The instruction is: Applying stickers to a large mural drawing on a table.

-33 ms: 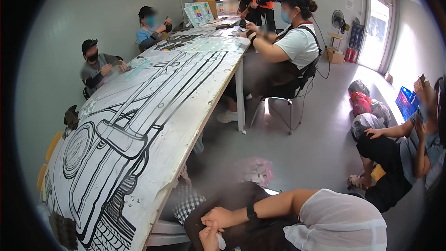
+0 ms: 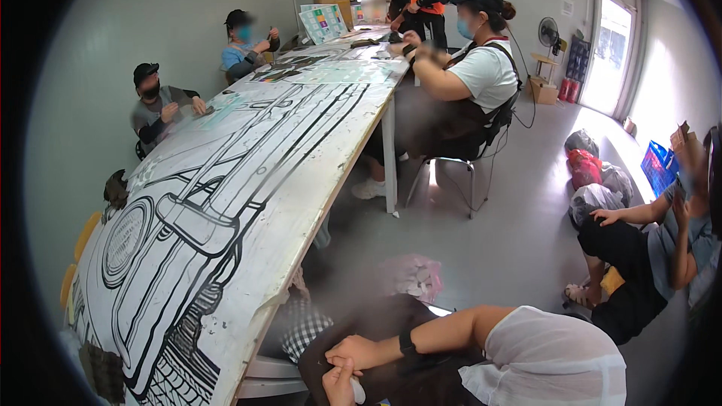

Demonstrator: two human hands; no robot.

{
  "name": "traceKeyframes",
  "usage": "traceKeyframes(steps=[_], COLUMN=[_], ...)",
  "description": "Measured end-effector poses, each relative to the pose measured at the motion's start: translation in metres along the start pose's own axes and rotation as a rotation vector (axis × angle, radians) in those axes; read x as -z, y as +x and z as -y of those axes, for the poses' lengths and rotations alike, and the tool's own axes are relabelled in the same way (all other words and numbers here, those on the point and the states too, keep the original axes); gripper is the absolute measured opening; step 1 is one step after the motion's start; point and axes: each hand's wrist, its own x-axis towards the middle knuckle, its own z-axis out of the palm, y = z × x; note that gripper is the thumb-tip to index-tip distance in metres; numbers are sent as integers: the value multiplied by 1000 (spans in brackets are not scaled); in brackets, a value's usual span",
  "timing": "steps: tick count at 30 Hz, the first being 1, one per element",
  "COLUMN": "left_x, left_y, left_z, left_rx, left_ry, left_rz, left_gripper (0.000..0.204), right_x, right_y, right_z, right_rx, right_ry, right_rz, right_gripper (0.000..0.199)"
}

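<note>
At the bottom, my right hand [image 2: 355,351] rests over a dark apron [image 2: 398,319] on my lap, its fingers curled in. A black band [image 2: 407,343] is on that wrist, and a white sleeve [image 2: 553,353] covers the upper arm. My left hand [image 2: 339,385] comes up from the lower edge, closed, with its fingertips against the right hand. Beside the left hand is a small pale patch [image 2: 357,391] that I cannot identify. What the curled fingers hold, if anything, is hidden. Both hands are off the table.
A long white table [image 2: 320,214] with black line drawings runs away to my left. Dark cloth pieces [image 2: 101,372] lie on it. Several co-workers sit or stand around it. A pink bag [image 2: 412,277], plastic sacks [image 2: 594,199] and a chair [image 2: 451,169] are on the floor. Someone sits at right.
My hands stay as they were. The co-worker at the left has lifted the head and shifted an arm; the one in the white shirt has moved the hands slightly.
</note>
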Motion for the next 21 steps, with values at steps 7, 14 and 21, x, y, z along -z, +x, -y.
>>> traceKeyframes(steps=[7,14,21], left_x=[-6,-9,-9], left_y=[-6,-9,-6], left_z=[-11,-13,-5], left_rx=[-43,-24,-70], left_ry=[-38,15,-6], left_rz=[-44,-91,-117], left_gripper=[43,45,45], right_x=[0,1,-2], right_y=[0,-1,-1], right_z=[0,2,0], right_rx=[10,-1,3], right_ry=[28,98,53], right_rz=[-40,-53,-67], right_gripper=[22,23,24])
